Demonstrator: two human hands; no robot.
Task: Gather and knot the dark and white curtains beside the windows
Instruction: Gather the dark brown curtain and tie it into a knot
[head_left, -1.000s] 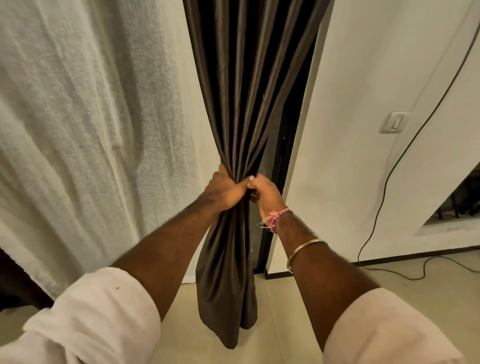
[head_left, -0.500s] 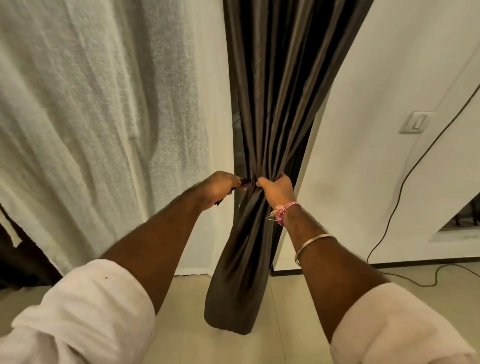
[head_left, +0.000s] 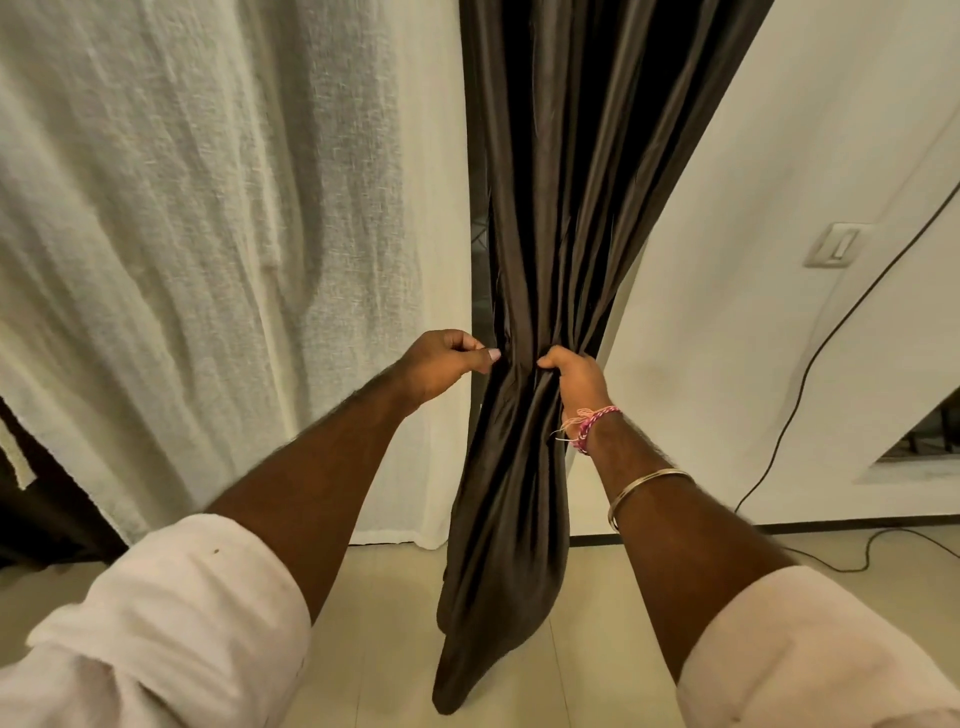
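A black cable (head_left: 852, 558) lies on the pale floor (head_left: 597, 649).

Dark curtain (head_left: 550, 260), centre of frame: smooth cloth with a satin sheen along the folds. White curtain (head_left: 208, 234), left half: coarse, open-weave matt cloth, slubbed and crinkled. Wall (head_left: 753, 208), right: matt painted surface. Floor (head_left: 597, 649), bottom: smooth pale tiles, faintly glossy. Bangle (head_left: 641, 483), lower right: polished metal. Wrist thread (head_left: 592, 423): braided pink fibre.

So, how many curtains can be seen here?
2. The white curtain hangs at the left. The dark curtain hangs in the middle, bunched in the right hand, with the left hand pinching its edge. More may be out of frame.
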